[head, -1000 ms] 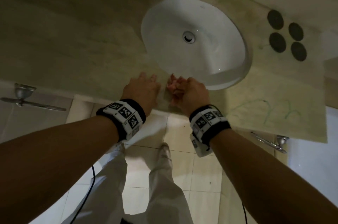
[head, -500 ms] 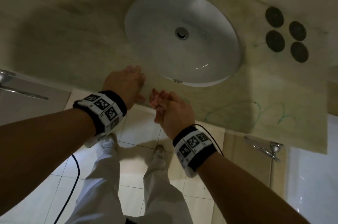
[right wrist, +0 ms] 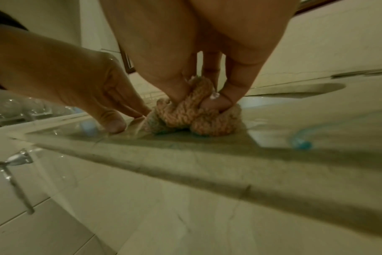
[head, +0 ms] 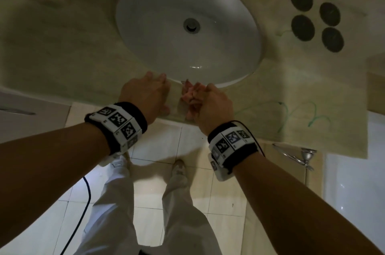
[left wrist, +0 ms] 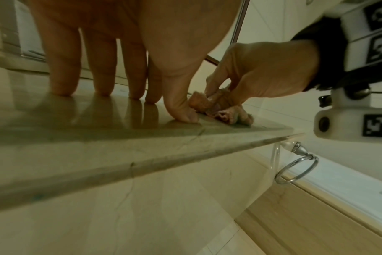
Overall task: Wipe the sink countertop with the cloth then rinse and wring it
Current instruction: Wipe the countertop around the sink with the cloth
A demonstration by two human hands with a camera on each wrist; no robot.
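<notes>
Two hands at front edge of countertop [head: 62,50], just below sink [head: 158,50]. Right hand [head: 214,104] clenched round bunched pinkish cloth [head: 190,96], thumb + fingers pinching it from above; cloth [right wrist: 192,117] pressed down on stone near front lip, between the hands & a bit toward the right one. Left hand [head: 145,96] flat-ish, fingers straight, tips planted on counter [left wrist: 103,65], thumb down beside cloth [left wrist: 220,107], touching or nearly so; can't tell which. Right hand seen from left wrist cam too [left wrist: 262,72], knuckles up, cloth under fingertips. Blue-green scribble marks [head: 302,113] on countertop to the right, a blob of same blue [right wrist: 301,144] near the edge; another pale blue spot [right wrist: 88,127] by left thumb. Four dark round discs [head: 316,19] on counter right of sink. Drain [head: 191,25] in middle of bowl. Towel ring [left wrist: 294,169] on cabinet front below counter, right side. Pale trousers [head: 116,202] & tiled floor [head: 227,192] underneath.
</notes>
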